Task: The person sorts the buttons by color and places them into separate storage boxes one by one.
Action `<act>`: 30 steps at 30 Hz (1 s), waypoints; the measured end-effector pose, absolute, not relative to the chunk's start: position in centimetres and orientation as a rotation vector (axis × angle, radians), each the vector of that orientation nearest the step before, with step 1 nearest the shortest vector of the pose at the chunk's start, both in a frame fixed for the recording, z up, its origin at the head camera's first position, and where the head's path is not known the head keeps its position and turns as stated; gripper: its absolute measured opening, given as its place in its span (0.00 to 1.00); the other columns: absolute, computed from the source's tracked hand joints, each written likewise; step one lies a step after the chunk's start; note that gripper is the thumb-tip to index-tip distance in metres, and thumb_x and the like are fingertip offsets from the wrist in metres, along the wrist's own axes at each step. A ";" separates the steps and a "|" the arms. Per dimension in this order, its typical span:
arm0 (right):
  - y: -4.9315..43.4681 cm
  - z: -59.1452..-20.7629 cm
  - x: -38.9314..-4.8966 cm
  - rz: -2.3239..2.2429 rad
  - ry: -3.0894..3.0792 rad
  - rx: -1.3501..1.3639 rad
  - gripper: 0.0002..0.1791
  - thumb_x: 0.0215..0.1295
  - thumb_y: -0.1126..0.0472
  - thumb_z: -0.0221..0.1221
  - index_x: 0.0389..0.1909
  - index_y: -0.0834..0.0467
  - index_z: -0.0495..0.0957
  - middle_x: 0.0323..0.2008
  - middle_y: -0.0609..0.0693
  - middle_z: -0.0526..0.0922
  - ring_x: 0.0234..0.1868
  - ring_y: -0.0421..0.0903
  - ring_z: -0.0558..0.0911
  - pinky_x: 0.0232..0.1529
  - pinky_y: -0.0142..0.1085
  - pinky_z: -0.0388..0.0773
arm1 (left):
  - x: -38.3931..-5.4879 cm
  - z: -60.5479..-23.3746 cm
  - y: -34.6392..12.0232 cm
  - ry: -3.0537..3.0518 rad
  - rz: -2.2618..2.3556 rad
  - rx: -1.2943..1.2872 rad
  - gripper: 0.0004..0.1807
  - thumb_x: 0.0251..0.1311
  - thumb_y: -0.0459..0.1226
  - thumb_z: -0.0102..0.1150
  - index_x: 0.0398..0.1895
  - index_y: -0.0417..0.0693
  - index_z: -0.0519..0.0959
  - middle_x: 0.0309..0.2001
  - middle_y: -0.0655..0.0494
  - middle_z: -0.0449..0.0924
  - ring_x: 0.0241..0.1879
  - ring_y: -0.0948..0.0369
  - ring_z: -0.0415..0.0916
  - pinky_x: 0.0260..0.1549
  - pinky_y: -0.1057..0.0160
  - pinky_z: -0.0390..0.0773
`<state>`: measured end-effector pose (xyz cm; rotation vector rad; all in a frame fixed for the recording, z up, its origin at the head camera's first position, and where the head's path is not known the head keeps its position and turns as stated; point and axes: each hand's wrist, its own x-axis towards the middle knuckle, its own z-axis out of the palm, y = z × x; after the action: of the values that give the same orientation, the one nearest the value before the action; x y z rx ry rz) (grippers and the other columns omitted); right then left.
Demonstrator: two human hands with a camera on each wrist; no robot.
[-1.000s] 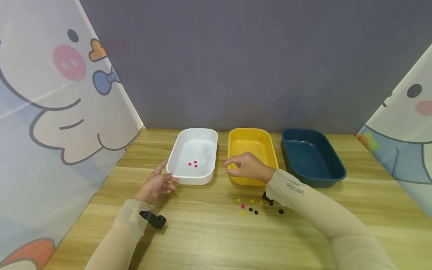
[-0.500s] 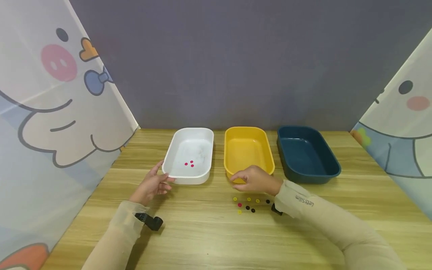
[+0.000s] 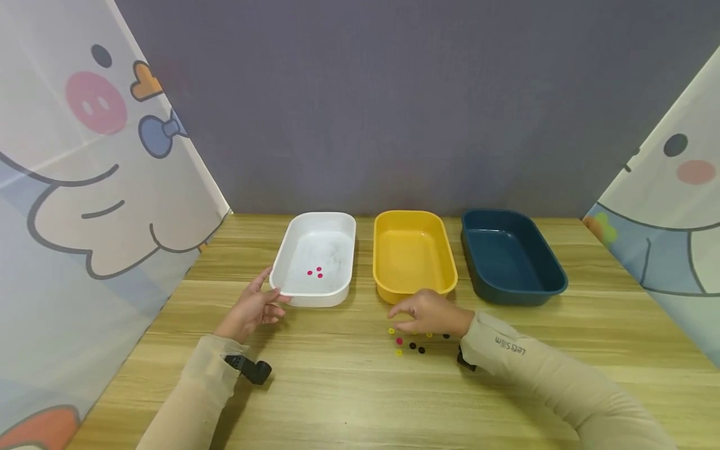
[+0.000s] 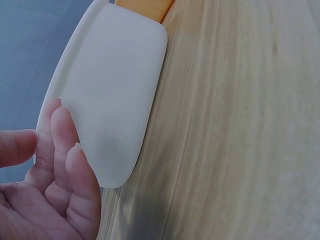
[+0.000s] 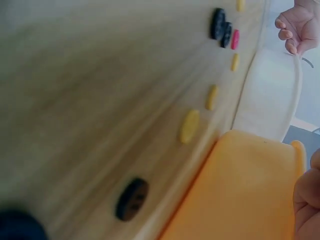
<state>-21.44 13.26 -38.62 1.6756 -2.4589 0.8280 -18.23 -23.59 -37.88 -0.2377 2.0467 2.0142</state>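
On the worktop (image 3: 337, 394), three basins side by side, with long axes running from the near side towards the grey wall (image 3: 349, 112) behind. To the left, a white basin (image 3: 323, 250), with a slight lean leftward at the near end; in the middle, a yellow basin (image 3: 413, 253), almost straight; to the right, a blue basin (image 3: 512, 256), with a clear slant rightward at the near end.

In front of the yellow basin, a loose scatter of buttons, lying flat (round, so without any pointing end): four yellow buttons (image 3: 399, 352), one pink button (image 3: 399, 341) and several black buttons (image 3: 422, 350). Inside the white basin, towards the near end, three pink discs (image 3: 320, 275).

Of the two hands, the left hand (image 3: 250, 312) at the white basin's near left corner, grasping it lightly between thumb and fingers. Just above the buttons, the right hand (image 3: 430, 312), pointing left, with thumb and forefinger parted and nothing visible between them.

Visible only from the head: the pink discs and the blue basin. Clear only from the right wrist: holes in a black button, plus a dark round shape (image 5: 17, 227), cropped and blurred. From the left wrist: the white basin's outer near wall, close up.
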 end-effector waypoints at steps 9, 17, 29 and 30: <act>13.3 -38.6 -21.3 0.753 -2.596 1.708 0.07 0.59 0.64 0.62 0.37 0.57 0.86 0.09 0.34 0.56 0.13 0.25 0.48 0.16 0.22 0.51 | -18.4 -37.9 -23.4 2.019 2.029 -0.260 0.36 0.74 0.32 0.36 0.77 0.57 0.34 0.25 0.60 0.80 0.17 0.67 0.75 0.19 0.69 0.74; 13.1 -38.4 -21.2 0.585 -2.763 1.798 0.08 0.59 0.56 0.66 0.37 0.55 0.86 0.15 0.35 0.73 0.15 0.26 0.58 0.20 0.21 0.63 | -18.2 -37.8 -23.2 2.083 1.982 -0.295 0.35 0.74 0.33 0.34 0.77 0.57 0.33 0.22 0.60 0.63 0.16 0.67 0.66 0.19 0.68 0.75; 13.4 -38.7 -21.3 0.574 -2.833 1.789 0.07 0.59 0.60 0.64 0.37 0.55 0.86 0.33 0.40 0.85 0.19 0.26 0.65 0.27 0.23 0.71 | -18.2 -37.9 -23.6 2.087 1.953 -0.246 0.34 0.75 0.34 0.32 0.76 0.58 0.31 0.22 0.60 0.59 0.18 0.67 0.61 0.22 0.68 0.73; 13.5 -38.8 -21.3 0.625 -2.853 1.776 0.07 0.59 0.61 0.64 0.37 0.55 0.86 0.33 0.40 0.85 0.18 0.26 0.66 0.26 0.23 0.71 | -18.2 -37.9 -23.6 2.084 1.955 -0.245 0.34 0.75 0.34 0.32 0.76 0.59 0.31 0.22 0.60 0.59 0.18 0.67 0.61 0.22 0.68 0.73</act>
<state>-21.29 13.46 -38.76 1.7756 -2.8532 0.6252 -18.21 -23.60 -37.88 -0.2449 2.0839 1.9554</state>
